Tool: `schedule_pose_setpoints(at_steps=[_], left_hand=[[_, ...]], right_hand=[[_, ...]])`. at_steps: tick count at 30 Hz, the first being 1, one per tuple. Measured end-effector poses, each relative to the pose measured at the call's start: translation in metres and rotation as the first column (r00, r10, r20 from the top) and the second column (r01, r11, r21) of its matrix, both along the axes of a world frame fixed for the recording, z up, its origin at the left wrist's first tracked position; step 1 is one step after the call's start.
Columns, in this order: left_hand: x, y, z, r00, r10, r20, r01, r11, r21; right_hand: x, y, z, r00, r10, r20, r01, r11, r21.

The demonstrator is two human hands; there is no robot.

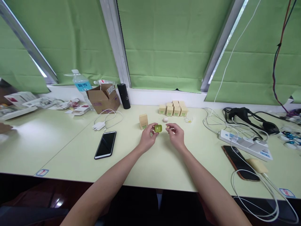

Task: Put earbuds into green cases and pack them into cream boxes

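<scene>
My left hand (148, 137) is closed on a small green open case (158, 128), its hollow side turned up toward me. Between the fingertips of my right hand (176, 135) is a tiny yellowish piece (167, 126), too small to make out. The two hands are apart, just above the table. Behind my left hand stands an open tan carton (143, 121) with a green label. A small whitish cylinder (165, 120) lies beyond the gap between my hands. Further back, several small tan boxes (176, 111) stand in a cluster, with a small clear plastic piece (188, 119) beside them.
On the left are a phone (105, 145), a white charger (99, 126), a cardboard box (103, 99), a black bottle (124, 96) and a large water bottle (81, 83). On the right, a power strip (244, 144) and another phone (240, 163) lie among loose cables.
</scene>
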State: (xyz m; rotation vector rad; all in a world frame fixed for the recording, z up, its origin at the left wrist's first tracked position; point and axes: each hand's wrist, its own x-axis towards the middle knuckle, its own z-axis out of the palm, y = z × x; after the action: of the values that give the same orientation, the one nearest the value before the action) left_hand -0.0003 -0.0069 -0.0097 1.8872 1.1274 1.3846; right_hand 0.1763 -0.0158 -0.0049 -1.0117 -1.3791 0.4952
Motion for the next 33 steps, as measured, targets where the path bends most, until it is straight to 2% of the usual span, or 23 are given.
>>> schedule_pose_setpoints(at_steps=[5, 13, 18, 33], left_hand=[[0.000, -0.003, 0.002, 0.999, -0.029, -0.026, 0.031, 0.996, 0.087], [0.001, -0.009, 0.002, 0.993, -0.074, -0.090, 0.091, 0.976, 0.197], [0.001, -0.012, 0.004, 0.993, -0.061, -0.098, 0.082, 0.971, 0.227], [0.002, -0.014, 0.005, 0.994, -0.064, -0.085, 0.081, 0.973, 0.217]], right_hand=[[-0.002, -0.007, 0.002, 0.955, -0.036, 0.294, -0.029, 0.976, 0.214], [-0.002, -0.011, 0.003, 0.825, -0.237, 0.512, 0.046, 0.932, 0.358], [0.000, -0.010, 0.003, 0.766, -0.293, 0.572, 0.089, 0.930, 0.357], [-0.002, -0.011, 0.001, 0.737, -0.297, 0.607, 0.070, 0.927, 0.368]])
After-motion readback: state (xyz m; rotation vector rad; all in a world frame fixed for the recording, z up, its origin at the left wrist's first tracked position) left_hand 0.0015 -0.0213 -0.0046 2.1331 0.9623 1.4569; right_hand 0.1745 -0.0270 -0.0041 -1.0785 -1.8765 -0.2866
